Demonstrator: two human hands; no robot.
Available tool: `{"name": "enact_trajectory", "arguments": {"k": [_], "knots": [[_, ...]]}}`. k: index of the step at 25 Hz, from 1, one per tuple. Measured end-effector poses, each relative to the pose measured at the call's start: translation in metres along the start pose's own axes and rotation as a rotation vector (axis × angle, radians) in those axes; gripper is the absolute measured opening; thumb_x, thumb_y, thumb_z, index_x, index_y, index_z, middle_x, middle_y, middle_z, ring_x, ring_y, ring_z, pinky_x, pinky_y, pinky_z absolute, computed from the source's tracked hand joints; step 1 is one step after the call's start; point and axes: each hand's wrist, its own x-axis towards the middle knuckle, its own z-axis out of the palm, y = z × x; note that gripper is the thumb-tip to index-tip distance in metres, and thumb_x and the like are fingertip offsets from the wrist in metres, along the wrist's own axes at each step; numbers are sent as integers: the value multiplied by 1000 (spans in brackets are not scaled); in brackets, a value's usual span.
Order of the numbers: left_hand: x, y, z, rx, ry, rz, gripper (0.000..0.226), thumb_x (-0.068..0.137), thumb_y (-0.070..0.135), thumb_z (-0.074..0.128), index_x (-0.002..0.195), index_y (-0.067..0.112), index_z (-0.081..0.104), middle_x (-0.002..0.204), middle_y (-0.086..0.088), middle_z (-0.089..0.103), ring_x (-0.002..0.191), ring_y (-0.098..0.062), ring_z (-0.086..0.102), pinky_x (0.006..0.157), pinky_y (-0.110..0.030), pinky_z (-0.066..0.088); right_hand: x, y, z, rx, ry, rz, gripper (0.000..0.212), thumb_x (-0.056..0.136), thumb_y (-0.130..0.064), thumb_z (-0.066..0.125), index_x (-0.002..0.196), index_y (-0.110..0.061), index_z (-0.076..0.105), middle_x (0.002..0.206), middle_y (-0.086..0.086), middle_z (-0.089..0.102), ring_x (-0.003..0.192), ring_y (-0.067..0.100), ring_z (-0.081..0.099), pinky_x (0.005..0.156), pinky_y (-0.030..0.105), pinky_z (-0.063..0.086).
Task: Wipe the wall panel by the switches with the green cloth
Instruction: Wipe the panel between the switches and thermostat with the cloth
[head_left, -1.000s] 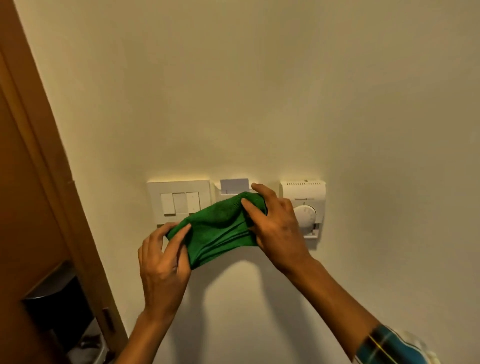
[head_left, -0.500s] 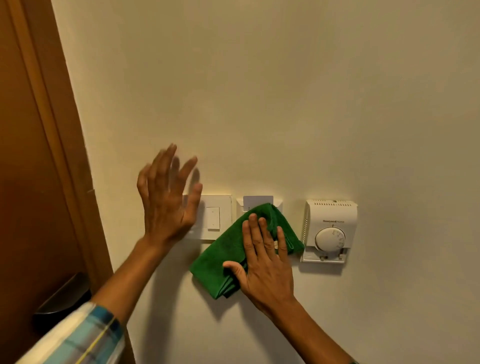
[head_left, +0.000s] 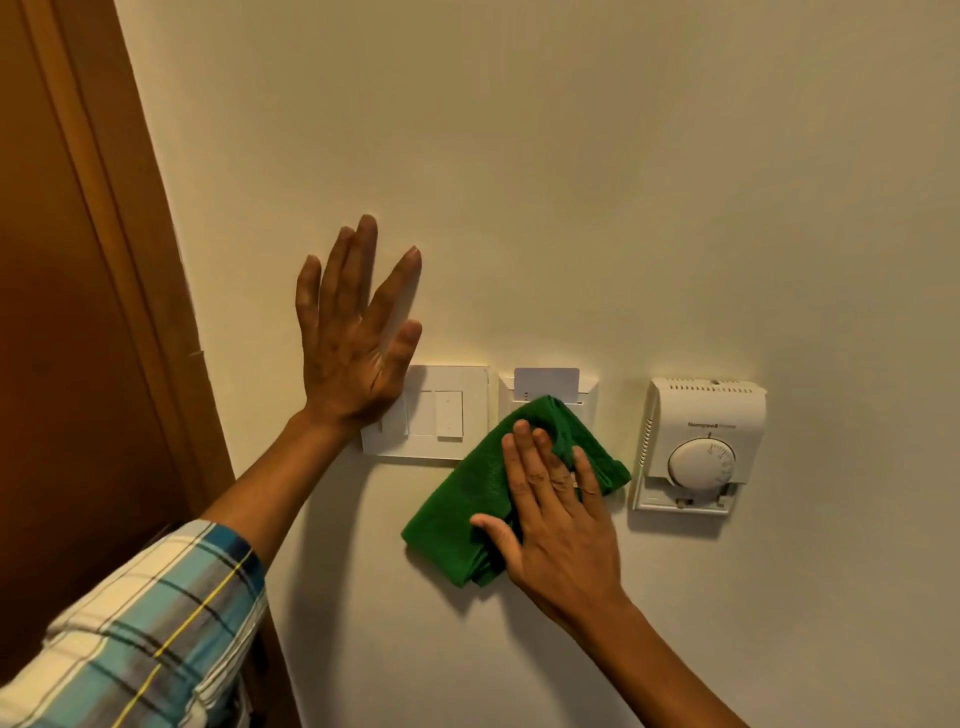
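Note:
A folded green cloth (head_left: 467, 499) lies flat against the cream wall (head_left: 571, 208), just below a white key-card holder (head_left: 587, 392) with a pale card in it. My right hand (head_left: 561, 525) presses the cloth to the wall with fingers spread flat. My left hand (head_left: 353, 332) rests open on the wall, palm against it, covering the left part of the white switch plate (head_left: 452, 410). The cloth's upper tip overlaps the card holder's lower part.
A white round-dial thermostat (head_left: 701, 447) is mounted to the right of the cloth. A brown wooden door frame (head_left: 130, 260) runs down the left side. My plaid sleeve (head_left: 156, 634) fills the lower left corner.
My left hand let go of the cloth and rose to lie flat on the wall by the switches. My right hand flattened the cloth against the wall below the card holder.

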Motion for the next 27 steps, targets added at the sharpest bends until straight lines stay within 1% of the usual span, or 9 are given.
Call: {"name": "enact_trajectory", "arguments": {"k": [3, 6, 8, 10, 13, 17, 21, 23, 27], "knots": [[-1, 0, 0, 5, -2, -2, 66, 96, 55, 6, 147, 21, 30, 158, -19, 21, 149, -21, 5, 119, -53, 6, -2, 10, -3, 4, 50, 62, 82, 93, -62, 31, 152, -10, 6, 161, 3, -6, 148, 19, 3, 120, 40, -1], [1, 0, -1, 0, -14, 0, 67, 95, 56, 5, 148, 22, 29, 158, -20, 20, 149, -21, 5, 119, -54, 5, 13, -9, -6, 38, 57, 119, 81, 94, -61, 30, 151, -7, 9, 161, 5, -6, 148, 20, 1, 120, 41, -1], [0, 1, -2, 15, -19, -37, 69, 94, 58, 3, 149, 23, 26, 158, -19, 18, 149, -22, 3, 119, -56, 2, 11, -16, -2, 39, 19, 74, 81, 94, -62, 30, 151, -8, 9, 161, 4, -5, 148, 19, 2, 120, 41, -1], [0, 2, -2, 27, -21, -76, 71, 93, 61, 1, 150, 24, 21, 159, -19, 16, 149, -24, 3, 118, -59, 1, 1, -4, 0, 10, 0, 32, 81, 94, -62, 30, 152, -10, 7, 161, 3, -6, 148, 18, 3, 120, 40, -2], [1, 4, -2, 39, -31, -88, 71, 92, 62, 0, 150, 25, 18, 159, -19, 16, 150, -28, 5, 118, -60, 2, -6, 13, -5, 4, 40, 84, 81, 93, -61, 32, 151, -9, 10, 162, 3, -6, 148, 19, 3, 120, 40, 0], [1, 2, -3, 30, -30, -77, 69, 93, 60, 2, 150, 25, 18, 160, -18, 16, 150, -27, 5, 118, -58, 1, 18, -10, -11, 55, 39, 138, 80, 94, -61, 26, 151, -7, 10, 161, 4, -7, 148, 20, 0, 120, 40, -3], [1, 1, -3, 29, -23, -83, 70, 93, 60, 1, 150, 25, 20, 159, -18, 16, 149, -26, 5, 118, -58, 1, 5, -12, -3, 28, -40, 21, 79, 95, -61, 30, 151, -10, 12, 161, 3, -3, 148, 18, 6, 120, 39, 0], [1, 2, -2, 25, -24, -89, 70, 93, 60, 1, 150, 25, 21, 159, -18, 17, 149, -27, 6, 118, -58, 1, -12, 1, -1, 22, -45, 41, 80, 94, -61, 32, 152, -11, 10, 162, 2, -3, 148, 18, 8, 121, 38, 0], [2, 3, -3, 42, -31, -95, 69, 93, 60, 2, 150, 25, 21, 160, -17, 17, 150, -29, 8, 118, -58, 1, -11, 15, -7, 66, 8, 126, 79, 95, -60, 26, 152, -9, 6, 162, 3, -5, 148, 20, 5, 121, 38, 0]]}}
